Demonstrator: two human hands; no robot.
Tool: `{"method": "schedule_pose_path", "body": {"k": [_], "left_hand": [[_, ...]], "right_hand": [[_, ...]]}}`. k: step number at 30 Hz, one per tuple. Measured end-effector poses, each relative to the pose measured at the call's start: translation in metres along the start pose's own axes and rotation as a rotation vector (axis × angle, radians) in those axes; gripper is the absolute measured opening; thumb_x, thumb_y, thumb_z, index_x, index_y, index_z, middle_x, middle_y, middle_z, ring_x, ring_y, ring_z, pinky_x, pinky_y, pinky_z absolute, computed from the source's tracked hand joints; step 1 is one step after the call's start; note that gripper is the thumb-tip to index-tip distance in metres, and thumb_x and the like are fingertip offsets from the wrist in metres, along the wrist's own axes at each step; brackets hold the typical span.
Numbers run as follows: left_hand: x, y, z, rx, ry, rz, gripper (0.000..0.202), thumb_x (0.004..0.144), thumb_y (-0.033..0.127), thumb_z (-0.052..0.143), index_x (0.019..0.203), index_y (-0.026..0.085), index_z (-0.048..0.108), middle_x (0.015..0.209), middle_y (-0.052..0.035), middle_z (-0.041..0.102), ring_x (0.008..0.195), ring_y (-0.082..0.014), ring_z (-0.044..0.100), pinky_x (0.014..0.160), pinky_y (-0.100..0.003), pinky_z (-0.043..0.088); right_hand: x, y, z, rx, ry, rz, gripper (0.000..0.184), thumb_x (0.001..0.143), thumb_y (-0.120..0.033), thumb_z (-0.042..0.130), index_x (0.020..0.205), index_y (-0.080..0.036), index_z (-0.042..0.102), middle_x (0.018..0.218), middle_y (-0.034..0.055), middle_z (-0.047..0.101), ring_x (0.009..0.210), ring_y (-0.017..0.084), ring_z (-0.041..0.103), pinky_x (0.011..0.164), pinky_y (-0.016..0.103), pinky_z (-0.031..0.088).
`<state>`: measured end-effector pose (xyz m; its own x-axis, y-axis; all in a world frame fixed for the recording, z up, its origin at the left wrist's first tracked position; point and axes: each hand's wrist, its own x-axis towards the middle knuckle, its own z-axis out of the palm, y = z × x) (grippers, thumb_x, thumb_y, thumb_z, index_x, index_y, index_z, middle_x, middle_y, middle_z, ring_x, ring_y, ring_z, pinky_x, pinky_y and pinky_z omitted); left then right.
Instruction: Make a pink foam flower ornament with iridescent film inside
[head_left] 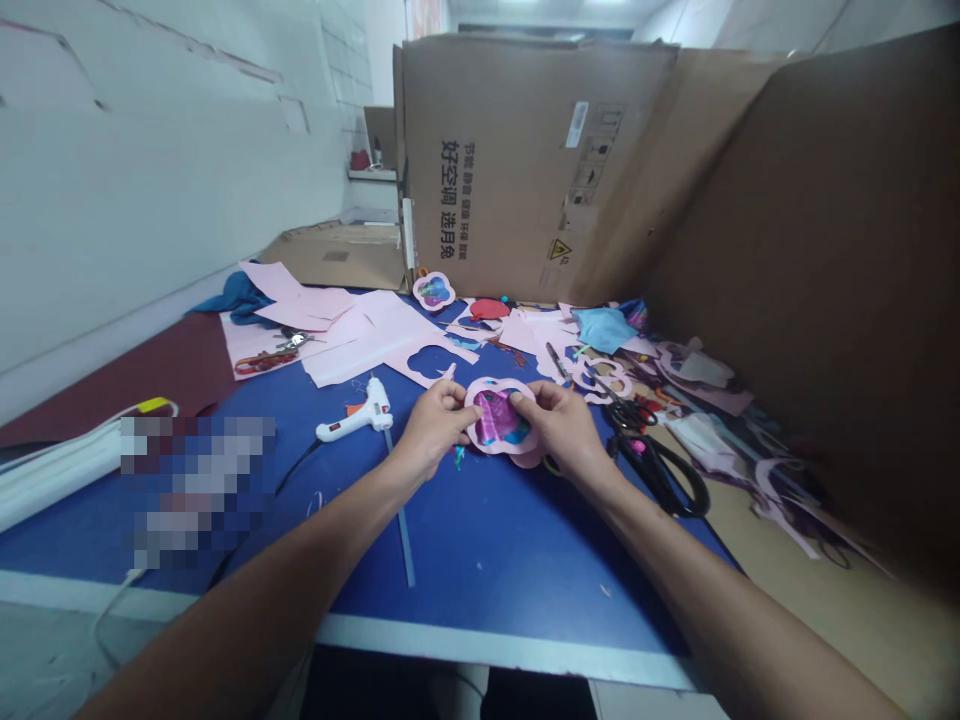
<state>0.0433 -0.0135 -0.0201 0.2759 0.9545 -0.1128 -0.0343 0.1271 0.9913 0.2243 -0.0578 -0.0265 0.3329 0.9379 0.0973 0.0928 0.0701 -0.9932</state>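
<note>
A pink scalloped paper frame (499,420), filled with iridescent magenta and blue film, is held between the left hand (433,428) and the right hand (562,430), just above the blue table (480,570). Its film face is turned up toward the camera. Its slightly longer axis runs roughly left to right, tilted a little, with the lobed outline pointing to neither side. A second pink paper layer is seen protruding below its near right edge.

The frame's left rim is pinched by the left thumb and curled fingers, while its right rim is gripped by the right thumb (517,398), with the other right fingers closed behind the frame. Both hands are closed on the piece.

A white hot glue gun (356,417) is laid to the left of the left hand, and a long glue stick (401,510) lies near it. Black-handled scissors (660,470) are placed just beside the right hand. Pink paper offcuts (390,340) are scattered across the far side, in front of a cardboard box (525,170).
</note>
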Motion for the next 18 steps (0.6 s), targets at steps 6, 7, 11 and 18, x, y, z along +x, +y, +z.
{"method": "schedule_pose_path", "body": {"k": [6, 7, 11, 18], "left_hand": [[0.0009, -0.0022, 0.0004, 0.02, 0.027, 0.029, 0.026, 0.079, 0.013, 0.077, 0.087, 0.022, 0.054, 0.071, 0.0054, 0.061, 0.053, -0.0099, 0.059, 0.048, -0.02, 0.05], [0.0012, -0.0026, 0.0002, 0.007, 0.024, 0.038, 0.026, 0.079, 0.013, 0.077, 0.09, 0.022, 0.054, 0.072, 0.0053, 0.062, 0.053, -0.0101, 0.059, 0.048, -0.02, 0.05], [0.0027, -0.0037, -0.0017, 0.018, 0.025, 0.057, 0.026, 0.078, 0.013, 0.076, 0.094, 0.022, 0.057, 0.073, 0.0054, 0.062, 0.052, -0.0101, 0.059, 0.049, -0.021, 0.05], [0.0059, -0.0021, -0.0066, 0.083, 0.068, 0.151, 0.022, 0.081, 0.018, 0.072, 0.099, 0.022, 0.062, 0.082, 0.0029, 0.065, 0.059, -0.0112, 0.061, 0.053, -0.022, 0.052]], "right_hand": [[-0.0012, 0.0022, 0.0003, -0.03, -0.017, -0.024, 0.04, 0.075, -0.057, 0.084, 0.081, -0.019, 0.073, 0.072, 0.0019, 0.07, 0.061, 0.017, 0.057, 0.056, 0.028, 0.045], [-0.0013, 0.0024, 0.0005, -0.029, -0.017, -0.029, 0.039, 0.075, -0.056, 0.084, 0.081, -0.019, 0.073, 0.072, 0.0018, 0.07, 0.061, 0.017, 0.057, 0.056, 0.028, 0.045], [-0.0012, 0.0029, 0.0008, -0.046, -0.019, -0.043, 0.038, 0.076, -0.057, 0.083, 0.079, -0.02, 0.072, 0.07, 0.0012, 0.069, 0.06, 0.016, 0.056, 0.055, 0.029, 0.044], [-0.001, 0.0025, 0.0007, -0.069, -0.009, -0.026, 0.037, 0.077, -0.056, 0.081, 0.079, -0.02, 0.071, 0.069, 0.0007, 0.068, 0.058, 0.016, 0.055, 0.053, 0.028, 0.043]]}}
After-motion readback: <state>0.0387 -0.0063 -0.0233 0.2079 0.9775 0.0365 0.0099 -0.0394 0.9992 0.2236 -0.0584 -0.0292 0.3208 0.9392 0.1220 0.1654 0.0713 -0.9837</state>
